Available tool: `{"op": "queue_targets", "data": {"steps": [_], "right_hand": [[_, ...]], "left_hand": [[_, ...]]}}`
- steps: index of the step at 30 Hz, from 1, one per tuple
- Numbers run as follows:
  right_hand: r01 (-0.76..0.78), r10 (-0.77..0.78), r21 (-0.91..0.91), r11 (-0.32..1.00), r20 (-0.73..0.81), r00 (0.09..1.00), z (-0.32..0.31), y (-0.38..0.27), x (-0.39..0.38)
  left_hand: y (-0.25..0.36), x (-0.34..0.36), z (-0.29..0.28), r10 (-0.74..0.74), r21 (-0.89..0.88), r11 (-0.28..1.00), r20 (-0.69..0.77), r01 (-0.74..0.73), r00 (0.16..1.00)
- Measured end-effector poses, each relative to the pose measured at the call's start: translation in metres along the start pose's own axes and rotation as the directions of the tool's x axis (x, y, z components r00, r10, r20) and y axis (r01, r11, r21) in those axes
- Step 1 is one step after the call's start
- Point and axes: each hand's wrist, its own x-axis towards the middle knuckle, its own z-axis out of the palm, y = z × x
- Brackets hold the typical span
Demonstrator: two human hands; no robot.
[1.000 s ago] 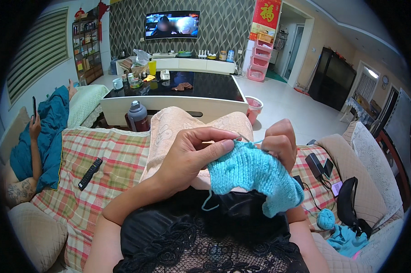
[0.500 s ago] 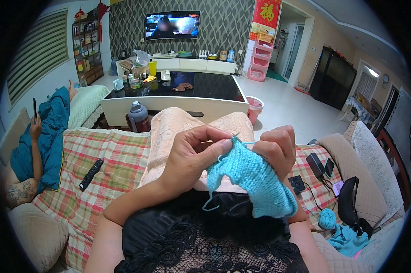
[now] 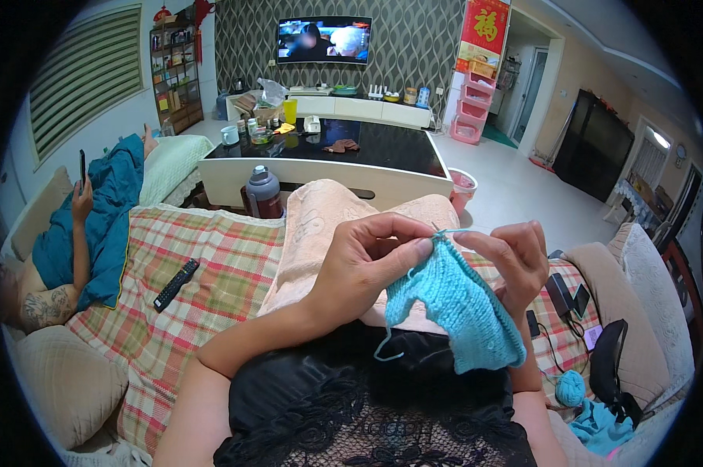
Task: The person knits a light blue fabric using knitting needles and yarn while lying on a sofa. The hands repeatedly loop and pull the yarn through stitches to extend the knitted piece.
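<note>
My left hand (image 3: pixel 371 261) pinches a light-blue knitted piece (image 3: pixel 472 319) at its top edge, where the tip of a thin needle (image 3: pixel 437 228) shows between thumb and fingers. The fabric hangs in folds over my lap, with a loose tail of yarn below it on the left. Just to the right, my right hand (image 3: pixel 515 261) has its fingers curled, the index raised, with a strand of the yarn running from the needle to it. The knitting hides part of that hand. A ball of light-blue yarn (image 3: pixel 569 387) lies on the checked sofa cover to my right.
Another person (image 3: pixel 79 233) lies at left holding a phone (image 3: pixel 82 165). A remote (image 3: pixel 175 285) and cushions (image 3: pixel 79 377) are on the sofa; dark devices (image 3: pixel 560 294) and a pouch (image 3: pixel 608 358) lie at right. A cluttered coffee table (image 3: pixel 382 152), thermos (image 3: pixel 263 198) and pink bin (image 3: pixel 462 191) stand ahead.
The whole view has shifted right. My right hand has moved away from the needle, its index lifting and drawing the strand out. The knitted piece hangs more vertically than a second ago.
</note>
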Motion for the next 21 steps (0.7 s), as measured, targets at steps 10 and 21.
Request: {"op": "queue_targets", "data": {"steps": [10,21], "right_hand": [[0.083,-0.083,0.007,0.997,-0.057,0.995,0.0004,0.0019,-0.0050],[-0.006,0.001,0.161,0.987,0.031,1.000,-0.0063,0.0057,-0.0033]], "left_hand": [[-0.0046,0.0030,-0.0043,0.067,-0.002,0.998,-0.037,-0.067,0.997],[-0.0063,0.0026,-0.0064,0.081,0.056,0.995,-0.054,-0.078,0.995]]}}
